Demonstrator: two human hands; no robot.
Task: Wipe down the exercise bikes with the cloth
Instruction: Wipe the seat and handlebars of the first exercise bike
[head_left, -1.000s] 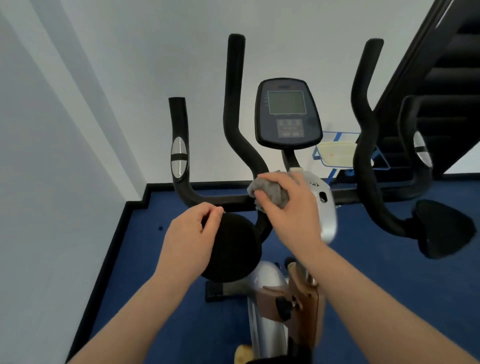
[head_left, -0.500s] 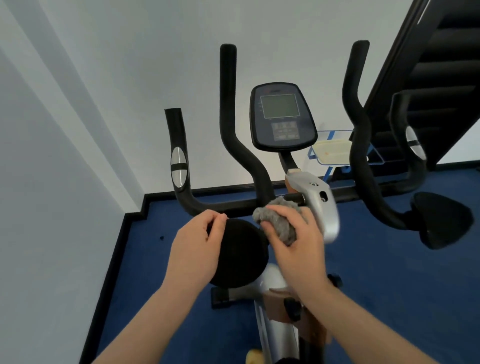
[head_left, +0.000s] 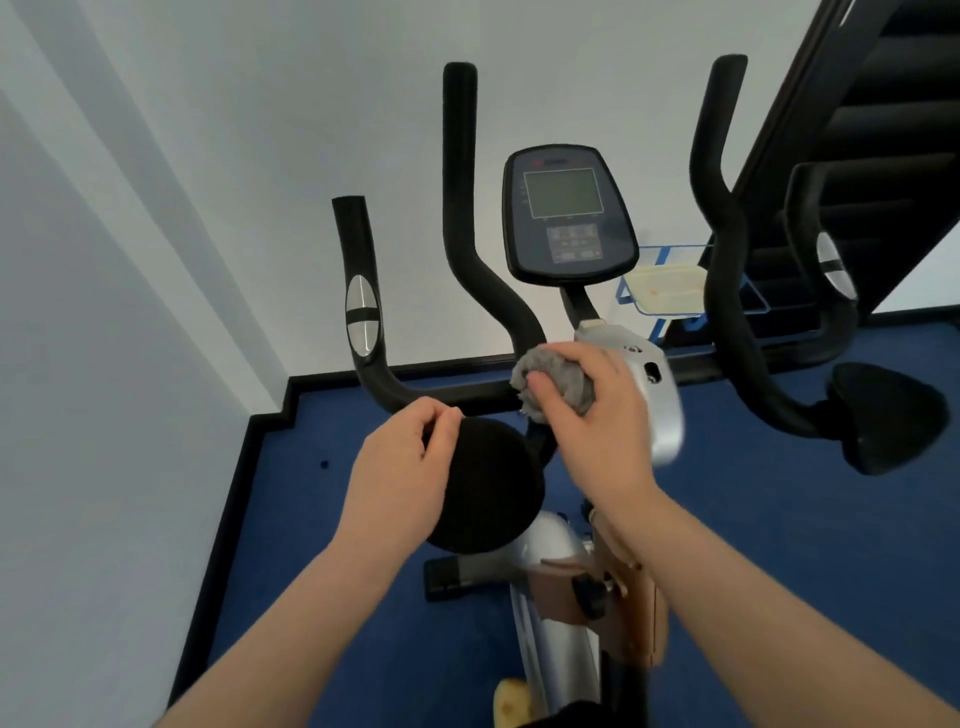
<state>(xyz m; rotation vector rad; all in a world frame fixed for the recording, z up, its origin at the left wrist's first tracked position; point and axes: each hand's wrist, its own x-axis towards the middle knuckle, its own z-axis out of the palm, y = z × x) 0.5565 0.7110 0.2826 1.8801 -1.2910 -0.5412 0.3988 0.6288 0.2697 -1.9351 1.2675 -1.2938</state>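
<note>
The head camera, the only view, looks down on a black-and-silver exercise bike (head_left: 550, 582) standing on dark blue carpet (head_left: 779, 519) in the corner of a room with pale grey walls (head_left: 156, 208) and a black skirting board (head_left: 270, 421).

The right hand (head_left: 597, 415) grips a bunched grey cloth (head_left: 558, 384), its fingers curled over the top and the thumb tucked against the near side. The cloth is pressed where the black inner left handlebar (head_left: 467, 234) curves down to meet the horizontal black crossbar (head_left: 441, 397), just beside the silver plastic column cover (head_left: 660, 410), whose lower part looks blurred.

The left hand (head_left: 405, 478) holds the far left rim of a round black foam arm pad (head_left: 483, 483), with the fingers curled over its edge and the thumb pinching beside them. The pad sits below the crossbar, in front of the silver frame.

Above the cloth rises the black oval console (head_left: 569, 218) with a dull grey screen and a keypad beneath, carried on a thin black stalk. At the far left, a shorter black outer grip (head_left: 358, 291) bears a silver oval pulse sensor (head_left: 362, 322). On the right, another tall black handlebar (head_left: 719, 208) curves down towards a second black arm pad (head_left: 883, 415), and a further grip with a silver sensor (head_left: 834, 270) stands behind it.

Against the far wall, a blue-framed stand holding a pale yellowish tray (head_left: 667, 288) shows between the console and the right handlebar. A dark slatted structure (head_left: 883, 130) fills the upper right corner. Low on the frame are a tan-brown bracket (head_left: 623, 597) with a black knob (head_left: 587, 595).
</note>
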